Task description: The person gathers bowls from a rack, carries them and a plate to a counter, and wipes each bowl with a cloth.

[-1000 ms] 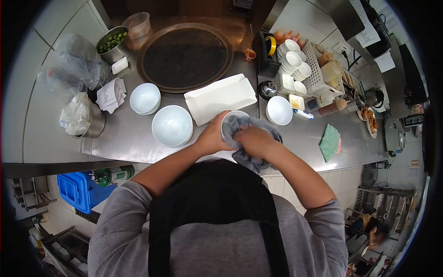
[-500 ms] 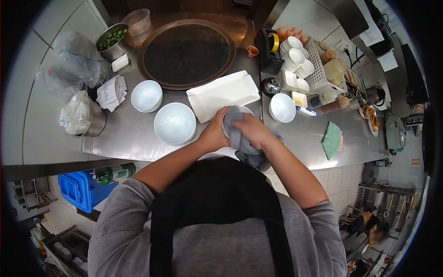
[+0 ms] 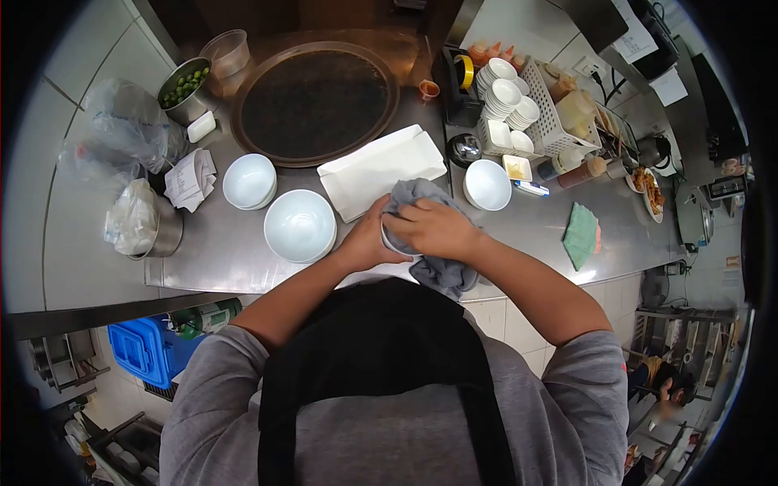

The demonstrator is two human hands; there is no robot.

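My left hand (image 3: 366, 241) grips the side of a white bowl (image 3: 392, 241), which is mostly covered by cloth and fingers. In my right hand (image 3: 438, 230) is a grey cloth (image 3: 417, 193), pressed against the bowl's rim and opening; its loose end hangs toward the counter's front edge. Left of my hands stand a larger white bowl (image 3: 300, 227) and a smaller white bowl (image 3: 250, 181), which looks stacked. Just beyond my hands lies a white rectangular tray (image 3: 381, 168). Another white bowl (image 3: 487, 185) stands to the right.
A large dark round tray (image 3: 316, 104) lies at the back. Bags (image 3: 130, 121), paper slips (image 3: 191, 178) and a metal pot of green fruit (image 3: 188, 87) stand left. At right are stacked small dishes (image 3: 502, 95), a white basket (image 3: 559, 121), sauce bottles (image 3: 583, 172) and a green cloth (image 3: 581, 236).
The grey cloth now covers more of the bowl's far rim, and my right hand has shifted over the bowl toward my left. The view has moved slightly.
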